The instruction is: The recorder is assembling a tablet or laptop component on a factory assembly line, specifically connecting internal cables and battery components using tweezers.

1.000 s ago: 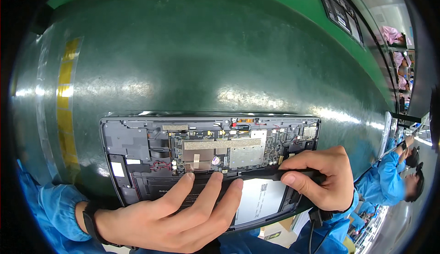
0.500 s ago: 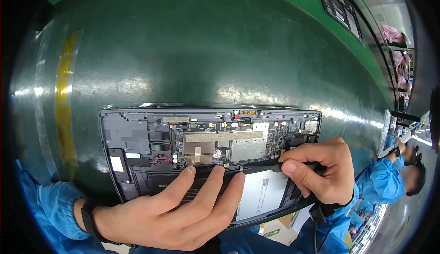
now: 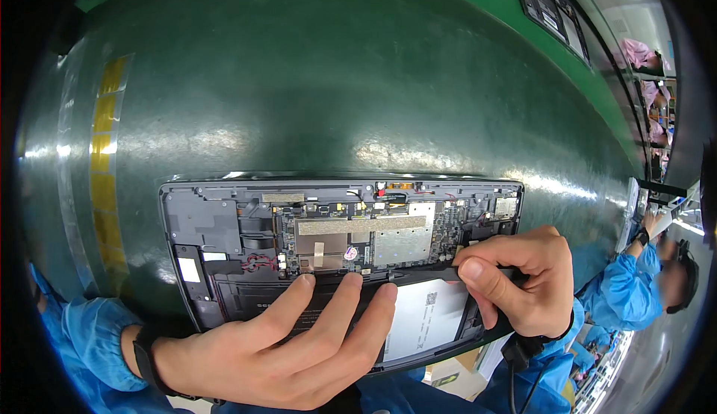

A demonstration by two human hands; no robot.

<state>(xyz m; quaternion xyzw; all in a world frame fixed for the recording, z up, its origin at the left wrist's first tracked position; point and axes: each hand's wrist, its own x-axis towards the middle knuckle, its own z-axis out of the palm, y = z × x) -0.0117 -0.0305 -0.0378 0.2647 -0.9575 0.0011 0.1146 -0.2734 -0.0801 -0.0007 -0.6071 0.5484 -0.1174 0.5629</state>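
Note:
An opened tablet-like device [image 3: 202, 220] lies with its insides bared, its circuit board [image 3: 407, 242] and a silver-and-black battery [image 3: 422, 321] showing. My left hand [image 3: 299, 347] is spread over the battery, its fingertips resting along the seam between battery and board. At the right end of that seam, the thumb and forefinger of my right hand [image 3: 515, 283] are closed on a thin black strip [image 3: 422, 271]. This strip runs along the battery's upper edge toward my left fingertips. My fingers hide its right end, and whether it is tape or a flat cable is unclear.
The device lies on a green work surface [image 3: 299, 85] with yellow tape [image 3: 102, 153] on the left. Another opened device [image 3: 549, 14] stands at the far right. Beyond the right edge sits a co-worker in a blue smock [image 3: 624, 283]. A black cable [image 3: 514, 377] hangs by my right wrist.
The device has shifted very slightly left under my hands. My left fingers have moved slightly, and my right hand keeps its pinch. The co-worker at right has moved a little.

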